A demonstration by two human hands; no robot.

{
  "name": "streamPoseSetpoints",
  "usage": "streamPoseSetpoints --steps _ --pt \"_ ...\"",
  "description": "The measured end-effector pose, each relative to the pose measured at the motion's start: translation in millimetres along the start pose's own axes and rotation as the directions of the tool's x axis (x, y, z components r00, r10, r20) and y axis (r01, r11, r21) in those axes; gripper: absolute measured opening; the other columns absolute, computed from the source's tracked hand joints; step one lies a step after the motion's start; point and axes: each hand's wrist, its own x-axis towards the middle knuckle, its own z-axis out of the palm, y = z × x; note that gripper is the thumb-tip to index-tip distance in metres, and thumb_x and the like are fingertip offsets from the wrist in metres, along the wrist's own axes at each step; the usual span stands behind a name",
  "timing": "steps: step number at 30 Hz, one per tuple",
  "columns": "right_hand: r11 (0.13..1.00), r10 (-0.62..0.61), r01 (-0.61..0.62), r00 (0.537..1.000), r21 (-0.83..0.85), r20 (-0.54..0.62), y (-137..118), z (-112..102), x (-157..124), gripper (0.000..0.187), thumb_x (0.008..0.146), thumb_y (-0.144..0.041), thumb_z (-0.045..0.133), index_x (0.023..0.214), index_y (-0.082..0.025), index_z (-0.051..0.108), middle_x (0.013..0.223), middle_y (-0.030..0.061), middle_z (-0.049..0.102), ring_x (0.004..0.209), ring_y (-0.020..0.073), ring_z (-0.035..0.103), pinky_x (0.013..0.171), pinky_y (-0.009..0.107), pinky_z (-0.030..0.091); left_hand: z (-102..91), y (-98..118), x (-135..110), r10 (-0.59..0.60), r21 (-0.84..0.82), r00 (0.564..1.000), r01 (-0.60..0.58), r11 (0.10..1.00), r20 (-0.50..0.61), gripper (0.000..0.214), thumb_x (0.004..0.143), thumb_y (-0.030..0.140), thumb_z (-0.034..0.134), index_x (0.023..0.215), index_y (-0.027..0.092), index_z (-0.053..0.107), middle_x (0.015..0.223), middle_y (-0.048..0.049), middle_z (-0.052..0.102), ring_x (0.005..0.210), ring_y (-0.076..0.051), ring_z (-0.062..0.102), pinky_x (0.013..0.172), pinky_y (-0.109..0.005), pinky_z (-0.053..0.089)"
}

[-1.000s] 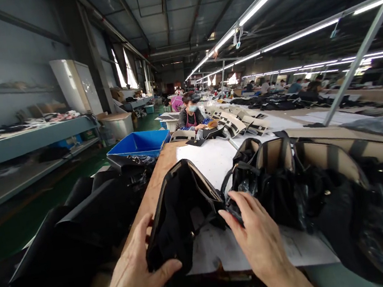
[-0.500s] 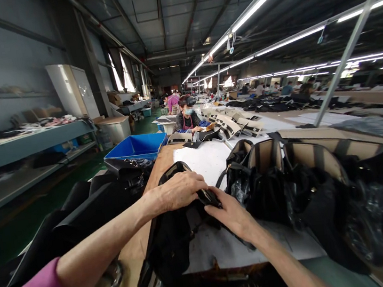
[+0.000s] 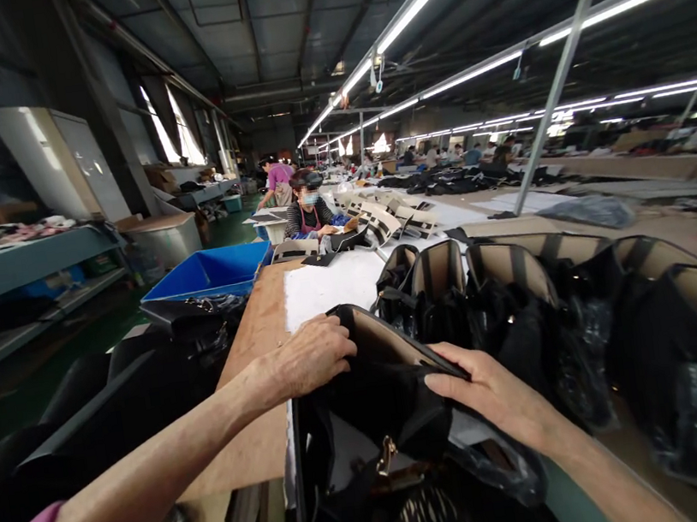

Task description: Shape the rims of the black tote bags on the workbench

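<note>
A black bag (image 3: 381, 403) with a beige inner panel along its rim stands spread at the table's near edge. My left hand (image 3: 315, 354) closes its fingers on the rim's left side. On the right side, my right hand (image 3: 485, 380) grips the same rim between thumb and fingers. A gold-coloured metal clasp (image 3: 386, 456) hangs at the bag's near side, and a plastic-wrapped strap or handle (image 3: 504, 468) lies below my right hand. The bag's lower part blends into dark clothing and cannot be made out.
Several similar black bags (image 3: 523, 305) with beige linings stand in a row at the right. White paper (image 3: 332, 285) covers part of the wooden table (image 3: 249, 344). A blue bin (image 3: 207, 272) and black pieces (image 3: 122, 405) are at the left. A co-worker (image 3: 309, 210) sits beyond, near striped beige pieces (image 3: 382, 220).
The bag has come nearer and turned, its rim now opened wide with the beige panel showing. My hands have moved apart along the rim. The view has swung to the right.
</note>
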Motion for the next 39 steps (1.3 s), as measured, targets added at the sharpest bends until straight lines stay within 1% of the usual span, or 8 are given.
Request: streamPoseSetpoints --steps 8,11,15,23,28,32,35,39 --pt "0.988 -0.018 0.025 0.999 0.153 -0.048 24.2 2.2 -8.9 0.040 0.075 -0.034 0.056 0.112 -0.018 0.052 0.096 0.0019 0.059 0.091 0.0208 0.052 0.081 0.030 0.042 -13.8 14.0 17.0 -0.042 0.012 0.998 0.043 0.999 -0.054 0.022 0.081 0.027 0.049 0.067 0.016 0.060 0.085 -0.0046 0.053 0.083 -0.018 0.047 0.074 -0.031 0.039" --pt "0.985 -0.006 0.018 0.998 0.172 -0.065 21.2 3.3 -9.7 0.040 0.075 -0.032 0.056 0.113 -0.019 0.052 0.099 0.0019 0.058 0.093 0.0206 0.052 0.082 0.030 0.042 -13.9 12.6 18.0 -0.072 -0.007 0.992 0.071 0.997 -0.105 0.016 0.078 0.026 0.053 0.070 0.017 0.063 0.105 -0.0062 0.050 0.096 -0.021 0.044 0.082 -0.036 0.038" --pt "0.994 0.020 -0.008 0.994 0.112 -0.103 14.0 6.4 -12.3 0.034 0.077 -0.030 0.053 0.110 -0.019 0.054 0.095 0.0017 0.059 0.090 0.0197 0.053 0.081 0.030 0.043 -10.4 8.3 19.4 0.007 -0.072 0.989 -0.018 0.997 -0.150 0.007 0.072 0.024 0.061 0.076 0.020 0.065 0.130 -0.0037 0.036 0.118 -0.026 0.029 0.097 -0.042 0.028" --pt "0.999 -0.004 0.009 0.994 0.041 -0.113 9.9 11.4 -11.8 0.032 0.081 -0.027 0.047 0.111 -0.020 0.053 0.095 0.0008 0.058 0.088 0.0176 0.053 0.080 0.028 0.043 -2.9 -6.4 21.5 -0.015 -0.367 0.987 -0.045 0.929 -0.158 0.014 0.079 0.022 0.052 0.071 0.017 0.063 0.118 -0.0028 0.048 0.108 -0.016 0.043 0.095 -0.030 0.033" --pt "1.000 -0.006 0.006 0.993 -0.003 -0.118 7.0 11.3 -10.3 0.031 0.081 -0.024 0.043 0.110 -0.020 0.053 0.096 0.0019 0.058 0.089 0.0179 0.052 0.080 0.028 0.043 1.8 -12.5 28.3 0.005 -0.343 0.983 -0.068 0.937 -0.181 0.015 0.077 0.022 0.055 0.065 0.016 0.060 0.121 -0.0020 0.048 0.113 -0.020 0.037 0.096 -0.032 0.031" --pt "0.988 -0.012 -0.024 0.973 -0.153 -0.232 3.6 19.0 -9.2 0.028 0.081 -0.022 0.041 0.106 -0.021 0.053 0.105 0.0025 0.055 0.094 0.0174 0.051 0.084 0.028 0.041 4.6 -16.1 34.4 0.056 -0.355 0.982 -0.118 0.927 -0.181 0.013 0.079 0.021 0.053 0.068 0.015 0.058 0.110 -0.0017 0.055 0.103 -0.016 0.046 0.091 -0.027 0.035" --pt "0.937 -0.048 -0.092 0.923 -0.338 -0.383 2.0 28.4 -6.3 0.028 0.079 -0.023 0.044 0.106 -0.024 0.052 0.107 0.0023 0.053 0.096 0.0182 0.051 0.085 0.030 0.040 6.3 -15.8 35.6 0.038 -0.346 0.978 -0.108 0.932 -0.203 0.015 0.081 0.022 0.049 0.071 0.016 0.059 0.103 -0.0017 0.057 0.097 -0.015 0.049 0.088 -0.025 0.036" --pt "0.833 -0.148 -0.133 0.882 -0.537 -0.448 3.1 36.2 -2.2 0.021 0.078 -0.029 0.051 0.098 -0.025 0.054 0.095 0.0010 0.056 0.082 0.0174 0.055 0.072 0.028 0.044 7.7 -13.5 36.1 0.007 -0.322 0.977 -0.076 0.944 -0.211 0.016 0.082 0.022 0.047 0.074 0.016 0.059 0.099 -0.0022 0.058 0.096 -0.015 0.049 0.086 -0.025 0.037"
